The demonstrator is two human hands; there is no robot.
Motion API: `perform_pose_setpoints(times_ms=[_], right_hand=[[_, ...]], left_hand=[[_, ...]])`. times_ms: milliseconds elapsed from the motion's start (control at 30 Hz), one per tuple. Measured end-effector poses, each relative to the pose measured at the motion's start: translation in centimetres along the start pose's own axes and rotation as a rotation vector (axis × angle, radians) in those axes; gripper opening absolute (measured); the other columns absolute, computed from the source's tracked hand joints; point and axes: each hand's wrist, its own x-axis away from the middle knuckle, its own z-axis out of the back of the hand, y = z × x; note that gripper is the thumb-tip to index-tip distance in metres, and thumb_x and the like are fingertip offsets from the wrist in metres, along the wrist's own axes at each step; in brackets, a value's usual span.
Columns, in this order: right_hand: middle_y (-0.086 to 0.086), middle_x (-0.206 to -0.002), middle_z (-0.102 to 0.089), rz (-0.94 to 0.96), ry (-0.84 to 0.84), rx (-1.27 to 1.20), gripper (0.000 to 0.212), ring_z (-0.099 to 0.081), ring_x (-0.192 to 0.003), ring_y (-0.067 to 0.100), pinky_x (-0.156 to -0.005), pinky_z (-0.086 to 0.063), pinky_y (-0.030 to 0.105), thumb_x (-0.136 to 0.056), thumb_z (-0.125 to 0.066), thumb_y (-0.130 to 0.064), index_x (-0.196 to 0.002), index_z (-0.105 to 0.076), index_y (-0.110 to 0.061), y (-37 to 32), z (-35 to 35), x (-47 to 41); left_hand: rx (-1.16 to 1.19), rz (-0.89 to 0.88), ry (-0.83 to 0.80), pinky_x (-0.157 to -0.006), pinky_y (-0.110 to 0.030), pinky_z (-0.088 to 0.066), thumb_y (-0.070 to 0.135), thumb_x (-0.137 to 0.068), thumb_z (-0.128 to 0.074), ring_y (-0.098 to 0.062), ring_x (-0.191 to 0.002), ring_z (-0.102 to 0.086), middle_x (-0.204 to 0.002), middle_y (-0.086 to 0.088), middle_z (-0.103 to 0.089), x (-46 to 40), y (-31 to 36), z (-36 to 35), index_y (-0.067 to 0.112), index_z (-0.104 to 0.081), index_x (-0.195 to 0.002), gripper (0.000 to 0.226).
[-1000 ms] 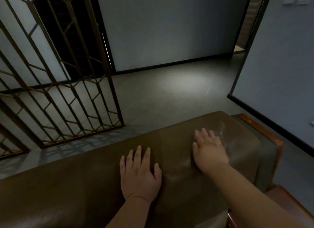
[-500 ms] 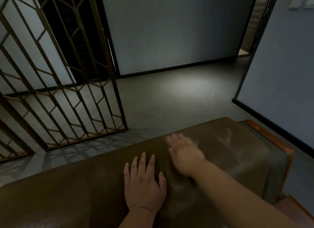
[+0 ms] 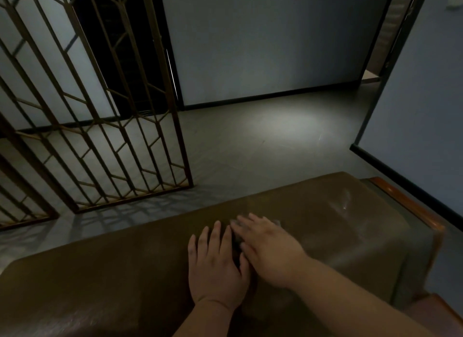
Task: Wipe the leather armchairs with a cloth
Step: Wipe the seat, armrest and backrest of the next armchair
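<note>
The brown leather top of an armchair back [image 3: 338, 236] fills the lower part of the view. My left hand [image 3: 216, 266] lies flat on the leather with fingers straight and spread. My right hand [image 3: 268, 246] lies flat just right of it, its fingers almost touching the left hand's. A pale thin edge, perhaps the cloth [image 3: 275, 222], peeks out beside the right hand's knuckles; most of it is hidden. Faint wet streaks [image 3: 343, 206] shine on the leather to the right.
A wooden arm rail [image 3: 411, 201] runs along the chair's right side. A bronze lattice screen [image 3: 100, 136] stands on the grey floor [image 3: 263, 148] at the left. A wall with dark skirting [image 3: 413, 181] is at the right.
My right hand has slid leftward across the leather, from near the right end to right beside my left hand. The left hand has stayed flat in place.
</note>
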Motion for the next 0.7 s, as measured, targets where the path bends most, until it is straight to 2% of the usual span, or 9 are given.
perform_pose_setpoints(times_ms=[67,167,233,300,400,500,533,600,700], right_hand=[[-0.015,-0.171,-0.011,-0.089,0.046,0.013,0.057,-0.009,-0.158,0.008,-0.128,-0.004,0.032,-0.11,-0.028,-0.045,-0.165,-0.015,-0.037,3.6,0.1,1.9],[-0.009,-0.172,-0.018,-0.498,0.188,-0.015,0.057,-0.015,-0.158,0.014,-0.13,-0.013,0.039,-0.11,-0.027,-0.047,-0.164,-0.018,-0.035,10.2,0.8,4.6],[-0.006,-0.172,-0.018,-0.623,0.255,-0.041,0.057,-0.013,-0.159,0.018,-0.13,-0.011,0.041,-0.109,-0.026,-0.046,-0.164,-0.017,-0.034,9.9,0.6,5.5],[-0.006,-0.173,-0.015,-0.523,0.261,-0.012,0.056,-0.01,-0.159,0.019,-0.128,-0.004,0.039,-0.11,-0.027,-0.043,-0.165,-0.017,-0.034,5.9,-0.7,6.0],[-0.008,-0.173,-0.013,-0.21,0.222,0.04,0.058,-0.005,-0.16,0.017,-0.125,0.006,0.037,-0.109,-0.025,-0.043,-0.165,-0.014,-0.034,0.3,-3.0,8.6],[-0.014,-0.172,-0.007,-0.124,0.181,0.056,0.058,-0.001,-0.159,0.011,-0.124,0.011,0.032,-0.11,-0.03,-0.041,-0.165,-0.011,-0.038,3.2,-2.1,10.0],[-0.015,-0.172,-0.008,-0.194,0.211,0.044,0.058,-0.003,-0.159,0.011,-0.126,0.008,0.033,-0.11,-0.032,-0.04,-0.165,-0.012,-0.039,5.5,-1.7,10.1],[-0.011,-0.172,-0.012,-0.478,0.278,-0.036,0.058,-0.006,-0.159,0.014,-0.129,-0.002,0.039,-0.109,-0.035,-0.037,-0.163,-0.015,-0.04,10.4,-0.1,10.8],[-0.004,-0.174,-0.007,-0.789,0.339,-0.175,0.059,-0.001,-0.16,0.022,-0.13,-0.006,0.047,-0.109,-0.034,-0.036,-0.164,-0.013,-0.034,13.8,1.1,12.0]], left_hand=[[0.026,0.011,-0.004,-0.127,-0.055,-0.021,0.061,-0.091,-0.037,-0.026,-0.149,-0.042,-0.16,0.0,-0.05,0.0,0.0,0.5,0.03,-0.058,-0.15,0.07],[-0.016,-0.006,-0.029,-0.131,-0.049,0.003,0.066,-0.096,-0.015,-0.02,-0.161,-0.012,-0.175,0.007,-0.018,-0.3,0.1,1.1,0.038,-0.024,-0.165,0.075],[-0.017,0.004,-0.042,-0.131,-0.05,0.005,0.065,-0.098,-0.012,-0.021,-0.162,-0.005,-0.176,0.008,-0.01,-0.6,0.2,1.6,0.041,-0.014,-0.167,0.073],[-0.011,0.013,-0.064,-0.13,-0.054,0.004,0.064,-0.101,-0.014,-0.024,-0.162,-0.003,-0.177,0.006,-0.007,-0.6,0.4,1.9,0.043,-0.008,-0.167,0.07],[0.043,0.024,-0.138,-0.129,-0.06,0.002,0.061,-0.104,-0.017,-0.03,-0.163,0.0,-0.177,0.001,-0.003,-0.5,1.3,3.0,0.042,-0.002,-0.167,0.068],[0.098,0.041,-0.175,-0.129,-0.062,-0.007,0.057,-0.105,-0.024,-0.036,-0.162,-0.005,-0.177,-0.006,-0.007,-0.8,3.5,4.4,0.038,-0.011,-0.168,0.067],[0.12,0.024,-0.182,-0.129,-0.063,-0.008,0.058,-0.105,-0.026,-0.036,-0.162,-0.007,-0.176,-0.007,-0.009,-1.1,4.8,4.7,0.038,-0.015,-0.167,0.066],[0.12,-0.074,-0.216,-0.128,-0.065,-0.006,0.061,-0.105,-0.029,-0.033,-0.162,-0.005,-0.177,-0.004,-0.008,-2.1,8.2,4.7,0.04,-0.016,-0.166,0.066],[0.053,-0.145,-0.259,-0.125,-0.071,0.003,0.069,-0.102,-0.024,-0.034,-0.162,0.005,-0.177,-0.001,0.001,-3.2,11.8,3.2,0.044,-0.005,-0.166,0.071]])
